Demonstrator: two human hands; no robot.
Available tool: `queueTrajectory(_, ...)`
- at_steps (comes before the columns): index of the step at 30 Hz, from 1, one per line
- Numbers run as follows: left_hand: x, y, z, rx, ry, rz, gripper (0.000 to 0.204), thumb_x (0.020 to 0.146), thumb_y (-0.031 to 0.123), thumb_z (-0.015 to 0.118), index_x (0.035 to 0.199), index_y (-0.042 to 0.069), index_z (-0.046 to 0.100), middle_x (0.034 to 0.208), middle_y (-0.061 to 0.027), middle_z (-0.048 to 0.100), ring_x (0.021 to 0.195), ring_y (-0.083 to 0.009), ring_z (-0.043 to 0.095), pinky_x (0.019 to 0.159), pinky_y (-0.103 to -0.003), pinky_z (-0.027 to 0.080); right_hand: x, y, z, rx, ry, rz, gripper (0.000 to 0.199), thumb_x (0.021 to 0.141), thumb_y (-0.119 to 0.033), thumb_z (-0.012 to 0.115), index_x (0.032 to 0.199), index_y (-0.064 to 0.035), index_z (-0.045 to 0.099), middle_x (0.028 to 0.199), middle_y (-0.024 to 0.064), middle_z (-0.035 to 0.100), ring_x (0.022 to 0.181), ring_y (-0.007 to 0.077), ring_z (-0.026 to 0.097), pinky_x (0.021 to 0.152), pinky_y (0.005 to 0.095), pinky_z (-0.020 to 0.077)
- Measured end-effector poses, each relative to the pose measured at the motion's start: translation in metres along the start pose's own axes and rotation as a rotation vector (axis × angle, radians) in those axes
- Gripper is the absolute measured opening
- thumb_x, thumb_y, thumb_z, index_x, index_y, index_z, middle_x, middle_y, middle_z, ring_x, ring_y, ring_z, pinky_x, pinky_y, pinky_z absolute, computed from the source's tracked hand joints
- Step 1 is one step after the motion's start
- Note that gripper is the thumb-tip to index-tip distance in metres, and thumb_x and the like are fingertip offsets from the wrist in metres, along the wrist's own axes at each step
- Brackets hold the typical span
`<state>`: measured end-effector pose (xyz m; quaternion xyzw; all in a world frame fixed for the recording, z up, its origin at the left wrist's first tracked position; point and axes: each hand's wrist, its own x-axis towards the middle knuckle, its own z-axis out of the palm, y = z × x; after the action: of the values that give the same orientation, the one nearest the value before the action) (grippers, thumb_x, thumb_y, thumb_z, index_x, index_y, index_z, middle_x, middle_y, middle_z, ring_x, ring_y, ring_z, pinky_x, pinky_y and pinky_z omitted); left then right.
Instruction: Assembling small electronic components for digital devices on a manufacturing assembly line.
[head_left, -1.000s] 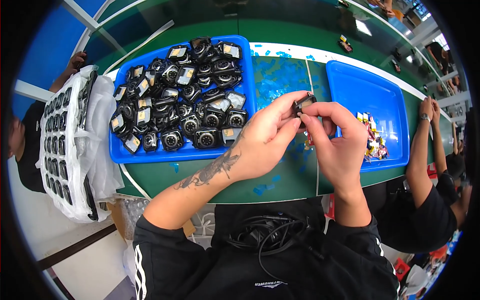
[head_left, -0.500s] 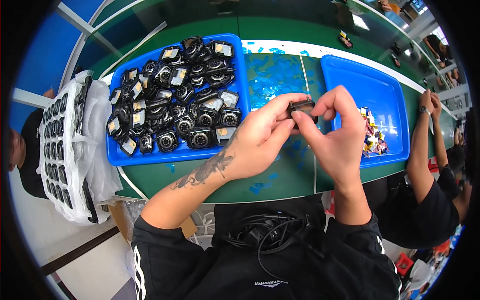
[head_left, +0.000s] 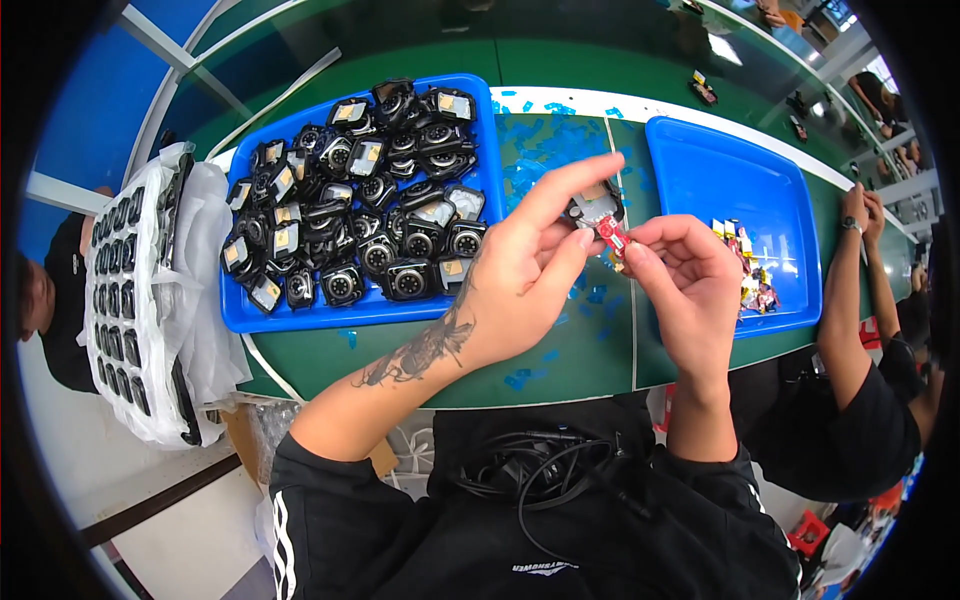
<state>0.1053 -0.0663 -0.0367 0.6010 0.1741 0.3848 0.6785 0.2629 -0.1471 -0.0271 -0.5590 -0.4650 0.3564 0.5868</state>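
Observation:
My left hand (head_left: pixel 528 275) holds an opened black watch case (head_left: pixel 596 204) over the table, its silvery inside turned up. The thumb presses at the case's near side while the index finger stretches past it. A small flat red part (head_left: pixel 611 232) with pale markings stands at the near right side of the case. My right hand (head_left: pixel 690 275) pinches this red part between thumb and index finger. Whether the part is still joined to the case, I cannot tell.
On the left, a blue tray (head_left: pixel 232 300) is heaped with black watch cases. A shallower blue tray (head_left: pixel 730 170) on the right holds several small red, yellow and silvery pieces. Blue film scraps (head_left: pixel 540 150) litter the green table (head_left: pixel 480 365). Wrapped trays (head_left: pixel 210 290) are stacked far left; a co-worker's arms (head_left: pixel 845 320) are at right.
The watch case has been tilted so its inside shows. The red part has come into view in my right fingers, and my left index finger has straightened.

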Motion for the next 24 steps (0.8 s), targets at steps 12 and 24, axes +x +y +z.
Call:
queueTrajectory(12,0.002,0.011,-0.010,0.574,-0.055,0.263,0.037,0.077,-0.010,0.060,0.110,0.004,0.069,0.102,-0.0138,0.068,0.090,-0.0229,0.068,0.077,-0.030,0.055,0.012,-0.009,-0.009,0.108,-0.124,0.131,0.010,0.088,0.003,0.064,0.097,0.0031,0.060,0.087,0.0053,0.066,0.076,0.0079,0.063,0.067,0.0199,0.0524)
queueTrajectory(24,-0.001,0.005,-0.011,0.835,-0.025,0.275,0.023,0.076,-0.002,0.071,0.098,0.003,0.072,0.090,-0.0115,0.068,0.074,-0.0200,0.066,0.066,-0.026,0.052,0.021,0.001,-0.023,0.341,-0.272,0.359,0.009,0.089,-0.008,0.066,0.093,-0.0018,0.061,0.087,0.0005,0.061,0.078,0.0060,0.060,0.067,0.0201,0.0527)
